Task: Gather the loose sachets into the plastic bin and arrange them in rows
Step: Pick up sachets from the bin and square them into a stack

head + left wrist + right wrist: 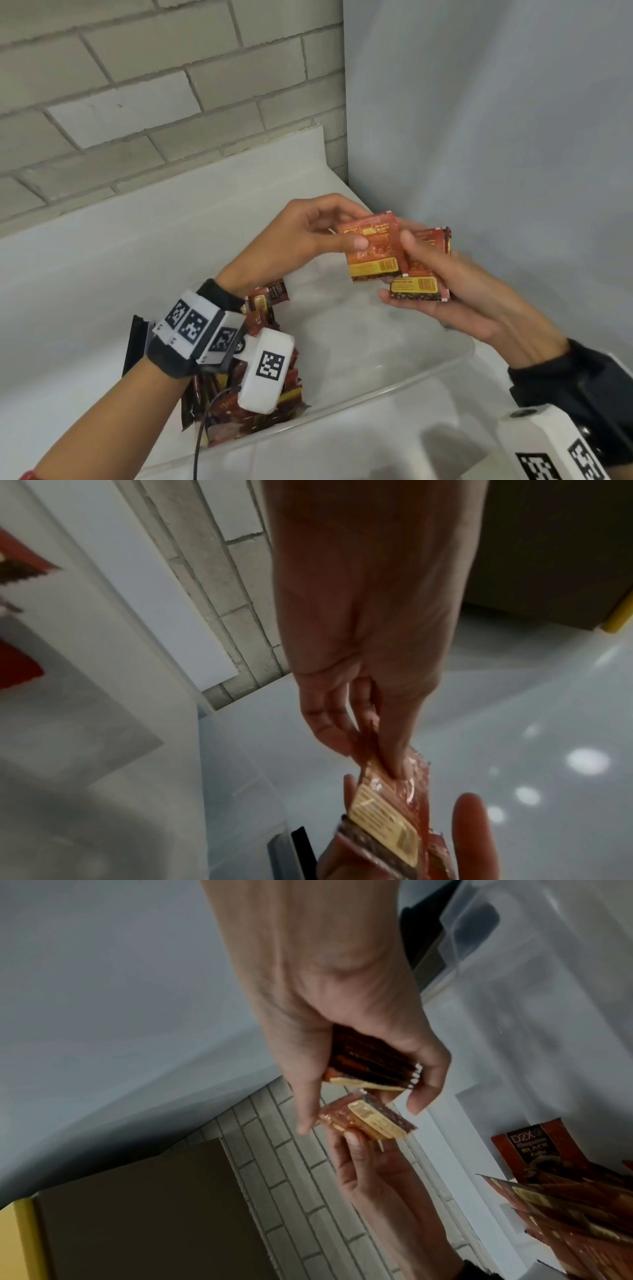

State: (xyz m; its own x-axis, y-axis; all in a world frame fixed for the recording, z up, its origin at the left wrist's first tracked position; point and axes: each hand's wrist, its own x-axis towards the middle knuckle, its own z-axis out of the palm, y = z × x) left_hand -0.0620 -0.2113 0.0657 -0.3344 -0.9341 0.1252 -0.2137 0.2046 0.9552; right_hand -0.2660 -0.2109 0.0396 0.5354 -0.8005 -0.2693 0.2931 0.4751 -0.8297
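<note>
My left hand point(329, 233) pinches a red and yellow sachet point(373, 250) between thumb and fingers, held above the clear plastic bin point(404, 383). Right beside it, my right hand point(421, 274) grips a small stack of sachets point(423, 277) with fingers curled under and thumb on top. The two hands nearly touch. In the right wrist view the stack point(373, 1064) shows edge-on, with the single sachet point(369, 1118) just below it. Several more sachets point(260, 394) stand packed at the bin's left end, partly hidden by my left wrist device.
The bin sits on a white counter point(102, 260) in a corner, with a brick wall point(137, 85) behind and a plain grey wall point(496, 120) to the right. A sachet marked D2X Black Coffee point(534, 1153) leans in the bin.
</note>
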